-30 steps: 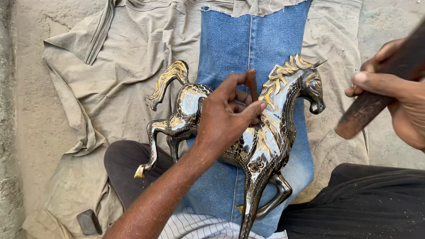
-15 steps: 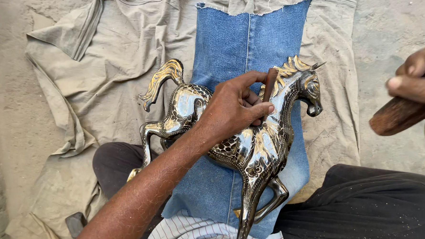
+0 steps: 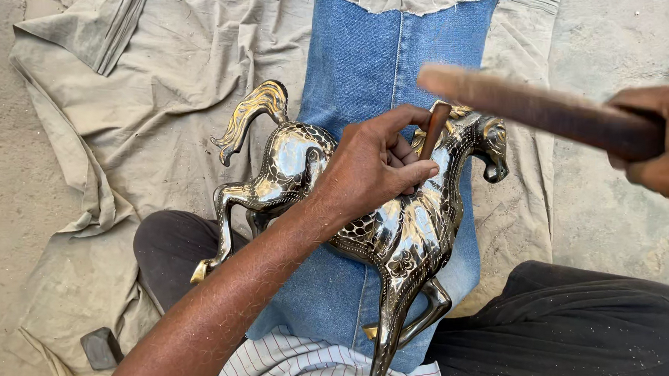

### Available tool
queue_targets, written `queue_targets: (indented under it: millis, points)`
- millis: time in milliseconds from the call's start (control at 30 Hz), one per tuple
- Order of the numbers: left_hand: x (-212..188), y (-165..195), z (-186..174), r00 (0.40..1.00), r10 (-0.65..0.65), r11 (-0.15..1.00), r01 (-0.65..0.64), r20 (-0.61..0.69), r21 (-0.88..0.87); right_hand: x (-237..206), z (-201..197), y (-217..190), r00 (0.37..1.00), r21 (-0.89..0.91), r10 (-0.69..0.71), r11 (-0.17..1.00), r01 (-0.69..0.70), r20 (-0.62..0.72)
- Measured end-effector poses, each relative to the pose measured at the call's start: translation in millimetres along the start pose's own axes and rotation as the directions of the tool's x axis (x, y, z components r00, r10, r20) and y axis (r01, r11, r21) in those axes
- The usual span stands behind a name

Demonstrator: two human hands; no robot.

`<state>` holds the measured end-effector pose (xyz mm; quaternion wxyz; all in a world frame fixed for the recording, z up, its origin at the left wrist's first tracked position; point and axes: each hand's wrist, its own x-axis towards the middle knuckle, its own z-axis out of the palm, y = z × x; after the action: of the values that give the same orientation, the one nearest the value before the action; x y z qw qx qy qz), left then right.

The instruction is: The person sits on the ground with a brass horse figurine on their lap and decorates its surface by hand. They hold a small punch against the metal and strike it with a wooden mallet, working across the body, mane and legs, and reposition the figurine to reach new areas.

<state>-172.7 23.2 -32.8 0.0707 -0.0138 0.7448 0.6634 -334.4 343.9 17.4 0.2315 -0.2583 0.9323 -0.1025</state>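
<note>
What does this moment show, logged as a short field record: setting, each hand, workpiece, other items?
setting: beige cloth spread on the ground, blue denim piece laid over it
left hand: grips a small punch set against the metal horse figure
right hand: holds a wooden mallet raised above the punch, blurred
workpiece: shiny engraved horse, lying on its side across the denim and the lap
other items: small dark block on the cloth, lower left
</note>
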Motion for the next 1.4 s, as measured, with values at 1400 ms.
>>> queue_targets:
  millis: [1400]
  points:
    - [-1.1,2.9,7.3,0.979,-0.143,0.989,0.148,-0.148,0.023,60.1,-19.6,-55.6,0.982,-0.188,0.083,0.981,-0.050,0.170]
